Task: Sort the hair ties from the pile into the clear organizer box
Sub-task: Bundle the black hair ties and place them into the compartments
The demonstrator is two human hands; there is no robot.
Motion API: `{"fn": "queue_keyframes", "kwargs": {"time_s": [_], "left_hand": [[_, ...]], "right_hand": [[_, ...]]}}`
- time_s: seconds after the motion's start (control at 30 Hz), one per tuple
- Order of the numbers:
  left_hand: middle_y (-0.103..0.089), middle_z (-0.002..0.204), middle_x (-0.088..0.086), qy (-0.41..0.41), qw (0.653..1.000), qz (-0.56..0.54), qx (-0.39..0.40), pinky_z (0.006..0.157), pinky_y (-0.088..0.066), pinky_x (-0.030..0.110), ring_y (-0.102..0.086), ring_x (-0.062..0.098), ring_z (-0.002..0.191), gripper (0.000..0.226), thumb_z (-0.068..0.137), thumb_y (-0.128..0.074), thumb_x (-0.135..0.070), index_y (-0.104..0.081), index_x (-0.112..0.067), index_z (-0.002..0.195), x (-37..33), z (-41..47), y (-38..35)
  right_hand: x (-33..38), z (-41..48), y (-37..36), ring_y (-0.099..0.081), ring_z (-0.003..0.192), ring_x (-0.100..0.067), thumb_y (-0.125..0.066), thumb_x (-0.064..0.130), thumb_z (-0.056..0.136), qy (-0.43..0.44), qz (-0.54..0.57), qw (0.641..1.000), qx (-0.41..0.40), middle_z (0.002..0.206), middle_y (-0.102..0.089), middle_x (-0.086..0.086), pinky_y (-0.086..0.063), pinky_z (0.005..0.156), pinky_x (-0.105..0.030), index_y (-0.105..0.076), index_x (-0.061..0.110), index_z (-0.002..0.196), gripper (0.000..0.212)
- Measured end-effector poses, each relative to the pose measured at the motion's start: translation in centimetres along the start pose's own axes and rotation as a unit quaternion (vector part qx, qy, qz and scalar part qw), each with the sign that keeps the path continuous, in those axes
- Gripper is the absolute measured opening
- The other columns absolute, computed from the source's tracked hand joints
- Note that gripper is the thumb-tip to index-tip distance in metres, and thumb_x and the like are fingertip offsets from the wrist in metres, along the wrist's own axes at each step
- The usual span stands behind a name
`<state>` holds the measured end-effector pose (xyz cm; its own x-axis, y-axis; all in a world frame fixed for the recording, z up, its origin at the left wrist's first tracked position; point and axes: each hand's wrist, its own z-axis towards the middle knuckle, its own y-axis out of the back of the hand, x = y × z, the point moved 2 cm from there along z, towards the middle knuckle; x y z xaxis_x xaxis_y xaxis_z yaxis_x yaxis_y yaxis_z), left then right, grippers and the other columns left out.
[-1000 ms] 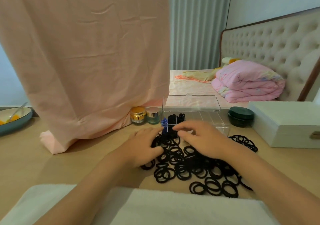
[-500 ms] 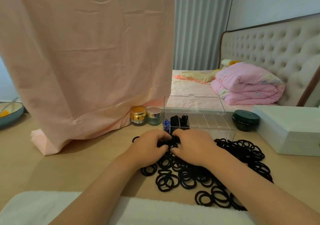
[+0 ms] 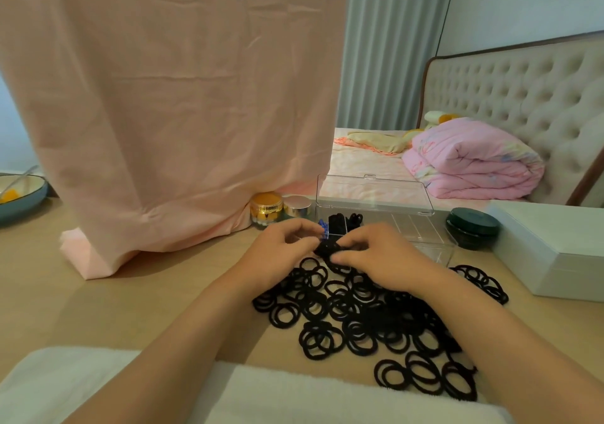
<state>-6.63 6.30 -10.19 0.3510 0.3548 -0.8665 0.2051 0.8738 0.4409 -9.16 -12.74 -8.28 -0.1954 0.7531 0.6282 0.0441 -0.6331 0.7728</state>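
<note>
Two hands meet at the near edge of the clear organizer box point(image 3: 425, 224), lid propped open at 12 o'clock. Left hand point(image 3: 277, 256) and right hand point(image 3: 379, 256) both pinch one small bunch of hair ties point(image 3: 328, 247), fingers curled shut on it, likely gathering it compact to fit a compartment. Pile point(image 3: 376, 319) sprawls on the table point(image 3: 98, 292) at 6 o'clock of the grip, under the wrists. Back-left compartments already hold black ties.

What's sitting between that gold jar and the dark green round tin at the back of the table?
In the head view, a silver-lidded jar and then the clear organizer box, lid open, sit between the gold jar and the dark green tin.
</note>
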Motion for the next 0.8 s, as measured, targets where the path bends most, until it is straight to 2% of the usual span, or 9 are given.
{"fn": "queue_keyframes", "kwargs": {"time_s": [0.1, 0.17, 0.23, 0.37, 0.47, 0.57, 0.67, 0.73, 0.8], "left_hand": [[-0.072, 0.109, -0.017, -0.006, 0.997, -0.016, 0.070, 0.089, -0.051, 0.022, -0.066, -0.002, 0.100, 0.030, 0.089, -0.071, -0.041, -0.067, -0.038, 0.119, -1.4, -0.5, -1.0], [-0.075, 0.096, -0.014, -0.001, 0.997, -0.011, 0.070, 0.084, -0.054, 0.024, -0.070, 0.000, 0.090, 0.026, 0.088, -0.073, -0.039, -0.071, -0.033, 0.113, -1.7, -0.4, -1.6], [-0.076, 0.089, -0.008, 0.031, 0.997, -0.028, 0.057, 0.078, -0.054, 0.026, -0.071, 0.005, 0.083, 0.020, 0.090, -0.072, -0.034, -0.072, -0.029, 0.109, -1.7, -0.4, -1.7], [-0.073, 0.091, -0.003, 0.096, 0.990, -0.085, 0.063, 0.072, -0.052, 0.025, -0.067, 0.009, 0.079, 0.014, 0.092, -0.069, -0.023, -0.072, -0.023, 0.106, -1.6, -0.2, -1.4], [-0.071, 0.086, -0.003, 0.135, 0.977, -0.133, 0.101, 0.071, -0.048, 0.026, -0.065, 0.011, 0.081, 0.019, 0.093, -0.067, -0.027, -0.072, -0.019, 0.110, -1.3, -0.2, -1.1], [-0.068, 0.074, -0.003, 0.161, 0.954, -0.211, 0.140, 0.070, -0.050, 0.027, -0.066, 0.014, 0.081, 0.022, 0.094, -0.067, -0.020, -0.068, -0.011, 0.114, -1.2, -0.2, -1.1], [-0.071, 0.079, -0.001, 0.135, 0.970, -0.138, 0.144, 0.080, -0.054, 0.028, -0.069, 0.014, 0.082, 0.024, 0.087, -0.076, -0.023, -0.071, -0.013, 0.109, -1.2, -0.2, -1.0], [-0.073, 0.084, 0.000, 0.119, 0.980, -0.066, 0.148, 0.079, -0.056, 0.025, -0.071, 0.011, 0.080, 0.025, 0.085, -0.079, -0.024, -0.072, -0.015, 0.108, -1.3, -0.2, -0.8], [-0.074, 0.086, -0.001, 0.116, 0.984, -0.018, 0.135, 0.073, -0.055, 0.021, -0.071, 0.008, 0.076, 0.021, 0.087, -0.077, -0.023, -0.073, -0.017, 0.106, -1.3, -0.1, -0.3]], "right_hand": [[0.1, -1.0, 1.1, -0.067, 0.067, -0.012, -0.070, 0.039, 0.092, -0.024, 0.079, 0.997, 0.007, 0.081, -0.075, -0.004, -0.051, 0.065, -0.024, -0.078, 0.029, 0.094, 0.013], [0.1, -1.4, 1.3, -0.056, 0.048, -0.006, -0.070, 0.037, 0.093, -0.054, 0.113, 0.992, 0.015, 0.069, -0.071, -0.003, -0.042, 0.049, -0.019, -0.077, 0.028, 0.096, 0.012], [0.1, -1.6, 1.5, -0.049, 0.042, -0.005, -0.071, 0.034, 0.093, -0.070, 0.139, 0.988, 0.024, 0.067, -0.070, -0.005, -0.038, 0.045, -0.020, -0.075, 0.026, 0.099, 0.011], [0.2, -1.9, 1.7, -0.062, 0.050, -0.005, -0.075, 0.016, 0.091, -0.078, 0.206, 0.975, 0.040, 0.076, -0.072, -0.007, -0.048, 0.046, -0.019, -0.069, 0.018, 0.112, 0.022], [0.2, -1.8, 1.7, -0.069, 0.068, -0.016, -0.075, 0.014, 0.090, -0.092, 0.245, 0.963, 0.063, 0.088, -0.075, -0.015, -0.056, 0.054, -0.022, -0.072, 0.013, 0.113, 0.023], [0.1, -1.7, 1.7, -0.070, 0.071, -0.018, -0.074, 0.013, 0.090, -0.104, 0.300, 0.946, 0.071, 0.087, -0.074, -0.012, -0.056, 0.052, -0.023, -0.074, 0.008, 0.110, 0.020], [0.3, -1.7, 1.2, -0.068, 0.066, -0.017, -0.076, 0.014, 0.089, -0.099, 0.296, 0.948, 0.056, 0.085, -0.072, -0.017, -0.055, 0.051, -0.023, -0.072, 0.005, 0.110, 0.023], [0.6, -1.6, 0.8, -0.067, 0.061, -0.015, -0.076, 0.015, 0.089, -0.091, 0.280, 0.955, 0.043, 0.084, -0.073, -0.016, -0.055, 0.050, -0.023, -0.072, 0.007, 0.110, 0.023], [0.8, -1.5, 0.6, -0.069, 0.060, -0.009, -0.073, 0.019, 0.092, -0.067, 0.202, 0.976, 0.034, 0.087, -0.076, -0.005, -0.051, 0.050, -0.020, -0.073, 0.017, 0.110, 0.019]]}}
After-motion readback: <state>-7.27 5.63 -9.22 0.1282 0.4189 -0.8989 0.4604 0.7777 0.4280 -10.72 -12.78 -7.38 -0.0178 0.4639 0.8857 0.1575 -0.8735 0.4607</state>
